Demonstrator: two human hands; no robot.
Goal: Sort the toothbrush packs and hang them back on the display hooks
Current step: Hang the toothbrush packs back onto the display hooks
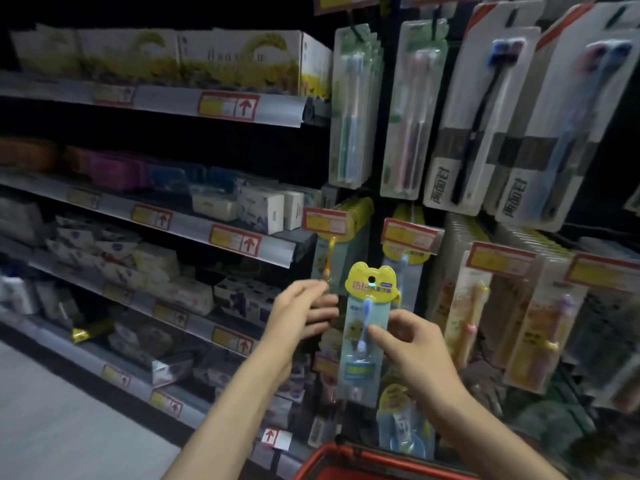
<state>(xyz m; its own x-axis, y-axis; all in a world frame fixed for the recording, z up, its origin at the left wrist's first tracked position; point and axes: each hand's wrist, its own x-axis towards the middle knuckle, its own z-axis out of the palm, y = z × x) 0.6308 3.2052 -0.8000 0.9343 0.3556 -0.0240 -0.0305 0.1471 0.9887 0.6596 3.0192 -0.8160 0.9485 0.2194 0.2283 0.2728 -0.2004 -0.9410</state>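
Your right hand (408, 337) pinches the blue toothbrush pack with yellow frog-shaped header card (369, 282), held unhung before the centre hung packs (356, 209); your left hand (304, 313) grip cannot be told; hanging likely remains.

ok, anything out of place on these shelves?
One toothbrush pack is not hung; the right hand holds it. On the low left shelf a small yellow packet lies skewed near the front edge. The white boxes above it look tumbled, though blur makes that unsure.
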